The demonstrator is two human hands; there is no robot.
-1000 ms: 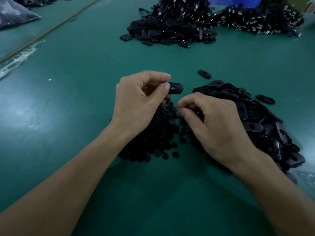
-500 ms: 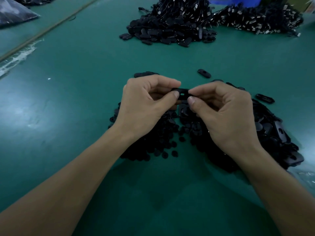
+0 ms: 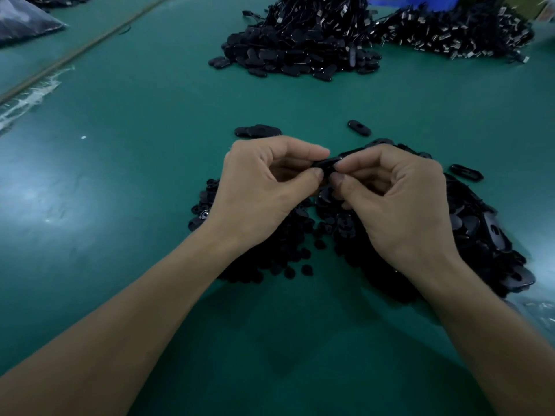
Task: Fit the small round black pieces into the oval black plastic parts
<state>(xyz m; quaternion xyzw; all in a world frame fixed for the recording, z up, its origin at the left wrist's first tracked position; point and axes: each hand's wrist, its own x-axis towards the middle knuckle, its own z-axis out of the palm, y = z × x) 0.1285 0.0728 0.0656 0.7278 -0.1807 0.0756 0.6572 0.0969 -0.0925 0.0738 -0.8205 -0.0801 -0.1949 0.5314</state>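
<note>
Black oval part point(image 3: 326, 164) is pinched by my left hand point(image 3: 264, 187) and right hand point(image 3: 399, 205) together over the middle of the desk point(image 3: 135, 181), its round piece hidden, and I judge most work is left, since full heaps of round pieces point(image 3: 306, 269) and oval parts point(image 3: 492, 229) lie beneath.

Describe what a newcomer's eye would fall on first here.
At the centre, the left hand and right hand pinch one oval black part between them. Beneath lie dark heaps: small round pieces left, oval parts right. A bigger black pile sits far back on the green table.
</note>
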